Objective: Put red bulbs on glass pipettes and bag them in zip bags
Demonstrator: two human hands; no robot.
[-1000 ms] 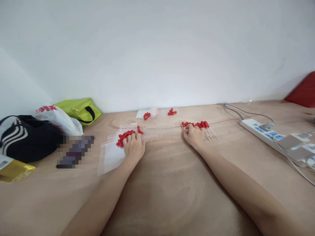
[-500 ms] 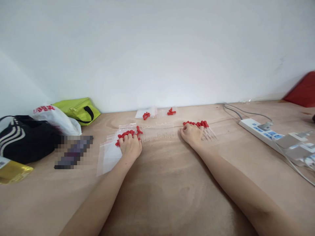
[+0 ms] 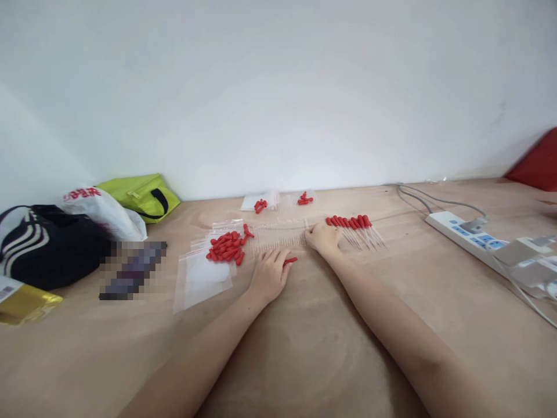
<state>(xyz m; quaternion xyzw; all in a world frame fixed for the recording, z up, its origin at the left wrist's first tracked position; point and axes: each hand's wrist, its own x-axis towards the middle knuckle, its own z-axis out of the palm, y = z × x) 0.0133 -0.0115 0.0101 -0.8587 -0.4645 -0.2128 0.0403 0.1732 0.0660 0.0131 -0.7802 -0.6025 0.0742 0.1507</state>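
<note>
The desk (image 3: pixel 304 325) had a smooth, light wooden surface with faint grain and a soft sheen. The zip bags (image 3: pixel 204 278) were thin, clear plastic; the small red pieces (image 3: pixel 226 247) looked smooth, like rubber or plastic. The power strip (image 3: pixel 463 232) was white plastic, the gold packet (image 3: pixel 32 305) glossy and foil-like, the black bag (image 3: pixel 61 249) dull cloth, and the wall (image 3: pixel 278 93) matt.

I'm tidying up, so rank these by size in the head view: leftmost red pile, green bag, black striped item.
Black striped item
Green bag
Leftmost red pile
</note>
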